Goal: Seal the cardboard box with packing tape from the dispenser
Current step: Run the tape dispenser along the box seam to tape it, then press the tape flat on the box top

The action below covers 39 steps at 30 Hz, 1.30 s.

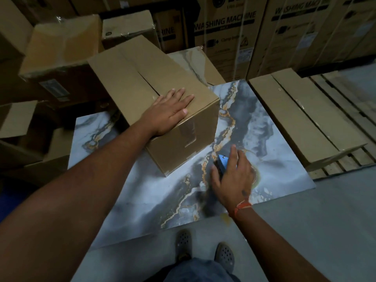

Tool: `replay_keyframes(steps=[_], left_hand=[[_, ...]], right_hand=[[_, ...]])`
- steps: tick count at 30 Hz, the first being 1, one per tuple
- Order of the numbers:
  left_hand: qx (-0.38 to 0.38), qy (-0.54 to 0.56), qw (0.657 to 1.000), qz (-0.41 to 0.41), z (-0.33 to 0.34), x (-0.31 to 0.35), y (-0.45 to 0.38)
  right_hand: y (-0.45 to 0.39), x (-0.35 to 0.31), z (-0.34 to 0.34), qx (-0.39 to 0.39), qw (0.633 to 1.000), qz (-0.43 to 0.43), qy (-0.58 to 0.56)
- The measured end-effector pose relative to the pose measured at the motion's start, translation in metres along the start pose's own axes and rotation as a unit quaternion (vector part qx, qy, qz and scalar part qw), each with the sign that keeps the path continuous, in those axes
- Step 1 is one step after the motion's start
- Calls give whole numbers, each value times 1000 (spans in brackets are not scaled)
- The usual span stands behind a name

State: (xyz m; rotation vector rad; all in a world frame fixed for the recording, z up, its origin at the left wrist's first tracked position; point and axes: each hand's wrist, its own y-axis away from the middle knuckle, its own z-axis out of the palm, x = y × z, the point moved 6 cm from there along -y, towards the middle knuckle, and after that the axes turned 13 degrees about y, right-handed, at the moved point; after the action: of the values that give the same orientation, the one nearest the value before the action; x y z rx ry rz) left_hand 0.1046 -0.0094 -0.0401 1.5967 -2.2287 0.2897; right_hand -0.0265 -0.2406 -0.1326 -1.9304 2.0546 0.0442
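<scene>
A brown cardboard box [130,78] sits on a marble-patterned slab [264,139], its top flaps closed with the centre seam showing. A strip of clear tape [188,131] runs over its near edge and down the front side. My left hand [169,112] lies flat on the box's near top corner, fingers spread, pressing on the tape. To the right of the box, my right hand [232,176] curls over a blue tape dispenser [221,164] just above the slab. Most of the dispenser is hidden under the hand.
Stacked cardboard boxes [61,47] crowd the left and back. Large washing machine cartons [234,33] stand behind. A long flat carton [301,117] lies on a wooden pallet [350,98] at the right. My two shoes [203,251] stand on grey floor at the slab's near edge.
</scene>
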Motion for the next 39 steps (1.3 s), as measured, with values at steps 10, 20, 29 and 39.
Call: replay_keyframes(steps=[10,20,29,39], left_hand=[[-2,7,1000,15,2,-2,-3],[4,10,1000,21,1,-2,-3],[2,8,1000,21,-3,3,1],[-6,8,1000,27,-7,-1,0]], right_hand=[[-30,-181,-7,56,914,22,-400],[-43,-163,77,-16,825,201,-527],[-38,-135,96,-142,778,249,-559],[-75,-144,-44,177,955,-120,-207]])
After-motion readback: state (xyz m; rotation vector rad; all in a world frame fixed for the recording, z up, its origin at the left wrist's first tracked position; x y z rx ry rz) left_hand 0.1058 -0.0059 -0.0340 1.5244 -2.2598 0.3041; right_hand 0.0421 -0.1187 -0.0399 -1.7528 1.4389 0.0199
